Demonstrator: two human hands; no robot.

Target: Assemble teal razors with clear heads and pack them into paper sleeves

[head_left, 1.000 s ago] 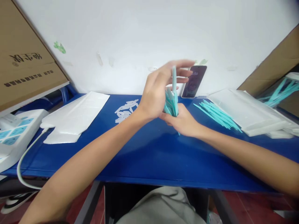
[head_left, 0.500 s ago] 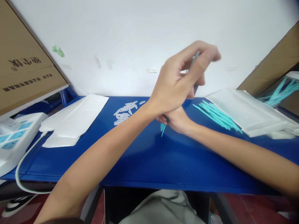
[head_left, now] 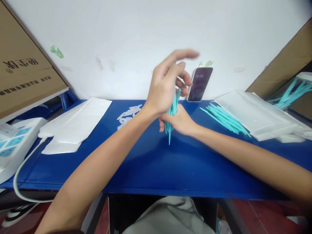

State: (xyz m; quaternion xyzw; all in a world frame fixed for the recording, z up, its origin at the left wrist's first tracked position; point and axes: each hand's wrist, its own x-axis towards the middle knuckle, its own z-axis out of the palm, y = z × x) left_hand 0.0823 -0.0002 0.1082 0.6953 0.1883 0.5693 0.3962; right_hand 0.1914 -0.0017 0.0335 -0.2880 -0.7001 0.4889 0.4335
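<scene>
A bundle of thin teal sticks [head_left: 168, 126] stands nearly upright above the table, with my right hand [head_left: 181, 122] closed around its lower part. One stick pokes out below the rest. My left hand [head_left: 165, 83] is raised at the bundle's upper end, its index finger stretched out and the others loosely bent apart. Part of the bundle is hidden behind my left hand and wrist. Whether the left palm touches the sticks, I cannot tell. To the left lie small translucent whitish pieces [head_left: 129, 112], partly covered by my left forearm. More loose teal sticks [head_left: 226, 120] lie to the right.
A phone [head_left: 200, 84] leans against the wall. Clear plastic bags [head_left: 258, 113] lie at right, near a container of teal sticks [head_left: 293, 92]. White packaging [head_left: 83, 120], a power strip [head_left: 23, 143] with a cable and a cardboard box [head_left: 26, 65] are at left.
My left hand has moved left and its index finger has straightened, uncovering the phone. More of the teal bundle shows in my right hand, which has shifted slightly left.
</scene>
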